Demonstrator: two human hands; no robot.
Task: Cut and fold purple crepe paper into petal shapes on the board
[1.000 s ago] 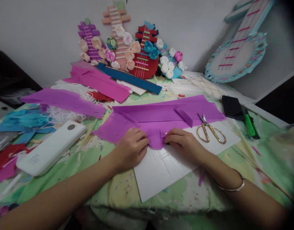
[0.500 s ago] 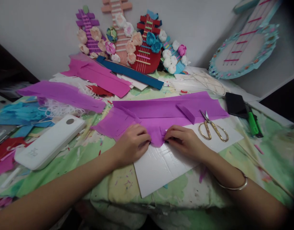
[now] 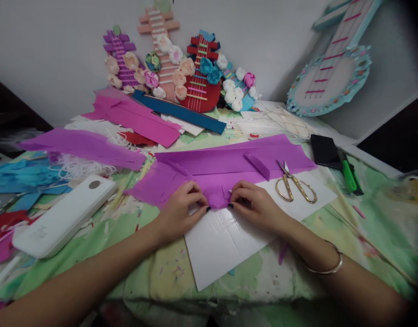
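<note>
A long sheet of purple crepe paper (image 3: 226,163) lies across the table, its near edge over a white board (image 3: 229,236). My left hand (image 3: 181,211) pinches the paper's near edge with closed fingers. My right hand (image 3: 255,204), a thin bangle on its wrist, pinches the same edge a little to the right. The small flap of paper between the two hands is folded up. A narrow folded purple strip (image 3: 258,165) rests on the sheet behind my right hand.
Gold scissors (image 3: 294,186) lie on the board to the right. A white case (image 3: 62,215) sits at left, with more purple (image 3: 79,145) and blue paper. A black phone (image 3: 323,150) and green marker (image 3: 347,175) lie at right. Paper guitars with flowers (image 3: 195,72) lean on the wall.
Both hands have drawn closer together on the paper's near edge, gathering the flap between them. The view shifted slightly.
</note>
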